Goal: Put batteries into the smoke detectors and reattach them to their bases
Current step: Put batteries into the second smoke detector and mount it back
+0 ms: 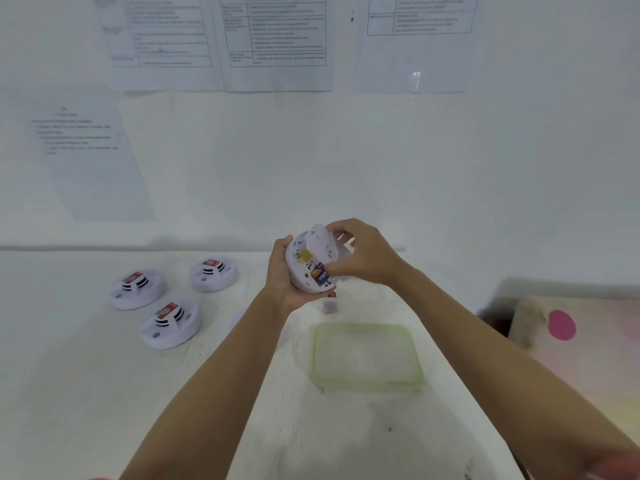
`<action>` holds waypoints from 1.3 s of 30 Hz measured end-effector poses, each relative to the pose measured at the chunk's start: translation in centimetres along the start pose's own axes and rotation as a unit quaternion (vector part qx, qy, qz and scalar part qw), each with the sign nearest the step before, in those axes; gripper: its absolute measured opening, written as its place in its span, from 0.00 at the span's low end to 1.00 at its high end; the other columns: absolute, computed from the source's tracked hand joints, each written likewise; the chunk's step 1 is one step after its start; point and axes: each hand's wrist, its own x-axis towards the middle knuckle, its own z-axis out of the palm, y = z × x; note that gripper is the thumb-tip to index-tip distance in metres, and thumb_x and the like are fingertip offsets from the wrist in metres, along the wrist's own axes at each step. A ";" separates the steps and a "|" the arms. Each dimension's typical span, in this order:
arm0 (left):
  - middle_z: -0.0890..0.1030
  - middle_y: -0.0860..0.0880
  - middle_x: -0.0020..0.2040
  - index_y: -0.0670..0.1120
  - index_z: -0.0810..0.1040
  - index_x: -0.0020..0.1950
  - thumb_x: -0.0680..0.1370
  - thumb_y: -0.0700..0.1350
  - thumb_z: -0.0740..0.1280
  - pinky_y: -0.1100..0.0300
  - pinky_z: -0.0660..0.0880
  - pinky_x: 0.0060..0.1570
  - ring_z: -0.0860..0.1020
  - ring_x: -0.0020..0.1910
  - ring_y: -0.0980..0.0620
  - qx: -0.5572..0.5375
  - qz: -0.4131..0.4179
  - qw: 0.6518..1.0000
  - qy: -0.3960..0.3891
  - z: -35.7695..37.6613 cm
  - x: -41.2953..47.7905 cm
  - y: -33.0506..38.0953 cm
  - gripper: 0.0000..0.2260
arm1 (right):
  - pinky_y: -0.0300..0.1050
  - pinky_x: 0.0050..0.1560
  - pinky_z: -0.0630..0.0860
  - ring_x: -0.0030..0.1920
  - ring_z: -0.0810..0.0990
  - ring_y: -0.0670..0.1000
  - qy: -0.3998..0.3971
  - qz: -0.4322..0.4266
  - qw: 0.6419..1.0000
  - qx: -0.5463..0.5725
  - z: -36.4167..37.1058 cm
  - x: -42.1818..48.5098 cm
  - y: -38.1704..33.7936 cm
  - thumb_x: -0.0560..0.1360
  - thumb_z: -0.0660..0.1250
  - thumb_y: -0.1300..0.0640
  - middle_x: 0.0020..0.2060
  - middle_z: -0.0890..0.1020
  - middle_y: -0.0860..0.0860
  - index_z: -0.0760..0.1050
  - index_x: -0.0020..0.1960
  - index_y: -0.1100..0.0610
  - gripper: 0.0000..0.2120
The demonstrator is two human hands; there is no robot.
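Observation:
My left hand (282, 278) cups a white smoke detector (302, 271) above the table, its open back turned to me. A purple and yellow battery (321, 274) sits in its compartment. My right hand (363, 254) holds the round white base plate (322, 242) tilted against the detector's upper edge, thumb near the battery. Three more smoke detectors lie face up on the table to the left: one (136, 288), one (214, 273) and one (171, 323). A small loose battery (330, 304) lies blurred on the table below my hands.
A shallow clear container with a green rim (367, 388) lies on the white table in front of me. A pinkish cloth with a pink spot (561, 325) covers something at the right. Printed sheets (277, 43) hang on the white wall behind.

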 end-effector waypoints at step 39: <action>0.77 0.42 0.50 0.46 0.76 0.53 0.73 0.61 0.54 0.49 0.70 0.55 0.75 0.49 0.43 -0.041 0.044 0.998 0.014 1.9 1.9 -1.7 0.22 | 0.42 0.42 0.71 0.46 0.76 0.61 0.076 0.094 0.992 -0.020 1.4 -1.3 0.3 0.71 0.72 0.56 0.43 0.78 0.64 0.78 0.47 0.70 0.16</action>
